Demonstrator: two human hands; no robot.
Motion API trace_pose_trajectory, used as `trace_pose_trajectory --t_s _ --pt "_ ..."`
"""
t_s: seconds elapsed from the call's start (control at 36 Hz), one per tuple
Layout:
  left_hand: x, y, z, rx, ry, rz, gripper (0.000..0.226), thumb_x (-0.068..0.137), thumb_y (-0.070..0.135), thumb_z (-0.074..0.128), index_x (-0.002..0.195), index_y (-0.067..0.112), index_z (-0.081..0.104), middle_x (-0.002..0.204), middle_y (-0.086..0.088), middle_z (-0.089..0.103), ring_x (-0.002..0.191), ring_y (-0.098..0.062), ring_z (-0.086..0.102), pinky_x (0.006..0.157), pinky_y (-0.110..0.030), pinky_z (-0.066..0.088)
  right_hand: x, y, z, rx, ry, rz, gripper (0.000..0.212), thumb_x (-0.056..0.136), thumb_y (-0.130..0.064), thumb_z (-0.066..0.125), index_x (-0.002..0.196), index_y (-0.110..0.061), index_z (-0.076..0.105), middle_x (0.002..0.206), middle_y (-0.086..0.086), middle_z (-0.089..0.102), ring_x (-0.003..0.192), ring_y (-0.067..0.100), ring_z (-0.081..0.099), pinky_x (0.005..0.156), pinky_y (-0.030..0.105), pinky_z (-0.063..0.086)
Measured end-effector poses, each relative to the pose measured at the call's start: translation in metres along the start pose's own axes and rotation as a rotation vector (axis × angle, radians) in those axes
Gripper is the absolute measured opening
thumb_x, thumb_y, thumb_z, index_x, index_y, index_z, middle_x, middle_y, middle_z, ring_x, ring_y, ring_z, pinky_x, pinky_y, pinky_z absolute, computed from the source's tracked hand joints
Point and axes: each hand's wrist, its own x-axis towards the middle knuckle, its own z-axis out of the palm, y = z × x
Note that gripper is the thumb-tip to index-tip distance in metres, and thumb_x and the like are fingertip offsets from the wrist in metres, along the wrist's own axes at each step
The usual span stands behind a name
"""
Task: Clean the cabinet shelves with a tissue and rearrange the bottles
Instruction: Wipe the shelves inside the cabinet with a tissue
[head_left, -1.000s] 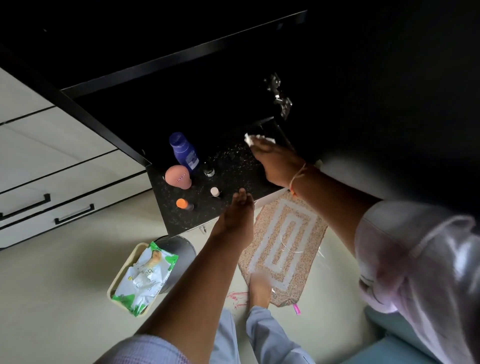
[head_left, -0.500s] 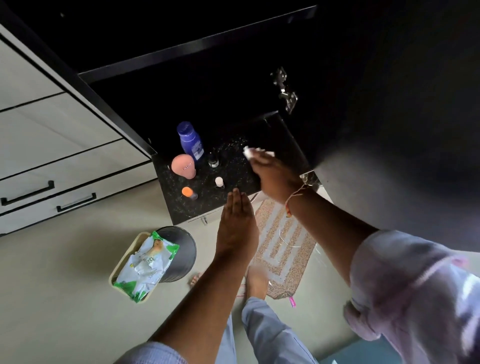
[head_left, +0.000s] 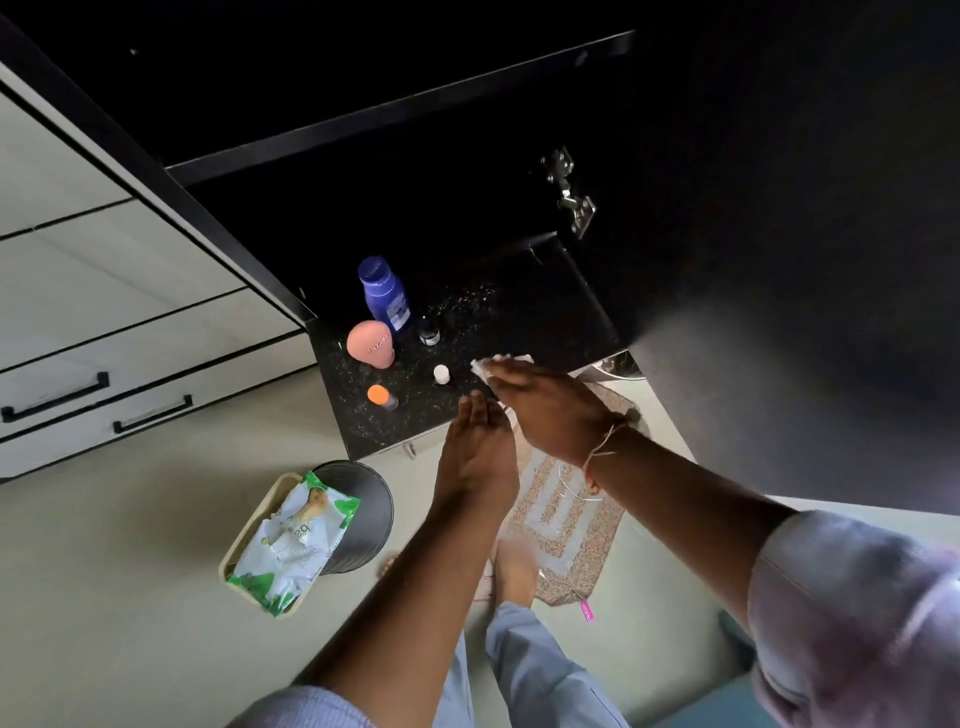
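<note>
Five things stand on the dark shelf (head_left: 545, 312): one blue bottle (head_left: 384, 293), one pink bottle (head_left: 370, 344), one small dark bottle (head_left: 429, 331), a white-capped one (head_left: 441, 373) and an orange-capped one (head_left: 382, 397). The right hand (head_left: 550, 413) lies flat, fingers pressing one tissue (head_left: 493, 362) onto the shelf's front edge. The left hand (head_left: 478, 452) is open and empty beside it.

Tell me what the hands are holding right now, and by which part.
The right hand presses a white tissue under its fingertips, one edge showing. The left hand holds nothing.
</note>
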Motion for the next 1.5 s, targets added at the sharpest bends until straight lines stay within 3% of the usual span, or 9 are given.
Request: trace_pose_trajectory --t_s 0.11,0.25,0.44,0.81,0.92,1.0,1.11,1.31,1.5 --pt "0.004 -0.003 -0.007 0.01 -0.067 -0.001 0.072 0.094 0.012 0.051 0.151 -0.005 0.011 0.159 -0.024 0.009 0.148 -0.034 0.011 0.122 -0.034 0.011 0.009 0.022 -0.013 0.082 0.105 0.227 0.061 0.092 -0.013 0.012 0.145 -0.012 0.044 0.152 0.006 0.041 0.138 0.023 0.042 0.111 0.038 0.04" --pt "0.002 -0.004 -0.009 0.011 -0.078 0.01 0.075 0.095 0.014 0.054 0.152 -0.002 0.007 0.16 -0.021 0.005 0.149 -0.032 0.009 0.119 -0.033 0.011 0.04 0.058 -0.03 0.049 0.151 0.647 0.054 0.093 -0.008 0.021 0.143 -0.003 0.038 0.149 0.015 0.04 0.132 0.031 0.045 0.105 0.039 0.044" --pt "0.002 -0.005 -0.012 0.03 -0.13 0.009 0.084 0.092 0.02 0.061 0.152 -0.001 0.007 0.161 -0.02 0.004 0.149 -0.032 0.008 0.121 -0.037 0.016 0.092 0.036 -0.033 0.084 0.118 0.411 0.062 0.092 0.006 0.029 0.152 0.0 0.019 0.162 0.014 0.014 0.15 0.025 0.014 0.123 0.035 0.014" --pt "-0.001 -0.006 -0.015 0.02 -0.151 0.01 0.081 0.093 0.016 0.056 0.152 0.0 0.002 0.161 -0.019 -0.001 0.15 -0.031 0.003 0.122 -0.037 0.012 0.021 0.012 -0.014 0.112 0.065 0.003 0.062 0.083 0.015 0.044 0.14 -0.008 0.051 0.149 0.005 0.045 0.139 0.019 0.041 0.116 0.022 0.02" --pt "-0.001 -0.006 -0.016 0.026 -0.155 0.017 0.081 0.094 0.017 0.056 0.152 0.0 0.002 0.161 -0.019 -0.001 0.15 -0.03 0.004 0.121 -0.037 0.013 0.046 0.019 -0.026 0.005 0.087 0.127 0.068 0.083 0.006 0.023 0.148 -0.009 0.037 0.157 0.008 0.031 0.144 0.024 0.032 0.119 0.037 0.028" --pt "0.0 -0.007 -0.017 0.051 -0.163 0.027 0.081 0.094 0.018 0.056 0.152 0.0 0.003 0.161 -0.019 -0.001 0.15 -0.03 0.005 0.121 -0.038 0.016 0.074 0.024 -0.035 -0.065 0.057 0.251 0.062 0.09 0.003 0.025 0.151 -0.009 0.029 0.161 0.008 0.02 0.147 0.025 0.024 0.119 0.041 0.027" --pt "0.001 -0.007 -0.017 0.076 -0.181 0.041 0.08 0.095 0.018 0.054 0.152 0.001 0.0 0.161 -0.019 -0.004 0.15 -0.032 0.003 0.12 -0.039 0.015 0.094 0.031 -0.045 -0.203 0.011 0.396 0.052 0.096 -0.006 0.03 0.147 -0.006 0.033 0.158 0.012 0.025 0.134 0.033 0.038 0.103 0.044 0.039" --pt "0.0 -0.005 -0.014 0.104 -0.187 0.038 0.082 0.097 0.021 0.052 0.152 0.0 -0.005 0.16 -0.02 -0.009 0.149 -0.032 -0.003 0.122 -0.037 0.009 0.077 0.058 -0.05 -0.314 -0.025 0.634 0.051 0.097 -0.006 0.031 0.144 0.014 0.028 0.147 0.027 0.036 0.124 0.037 0.041 0.097 0.043 0.04" --pt "-0.003 -0.007 -0.009 0.057 -0.138 0.047 0.084 0.094 0.018 0.058 0.152 -0.001 0.001 0.161 -0.02 -0.004 0.149 -0.032 0.002 0.122 -0.037 0.013 0.034 0.035 -0.04 -0.186 0.018 0.72 0.035 0.1 -0.008 0.035 0.121 0.01 0.056 0.117 0.025 0.059 0.105 0.033 0.055 0.087 0.04 0.051"
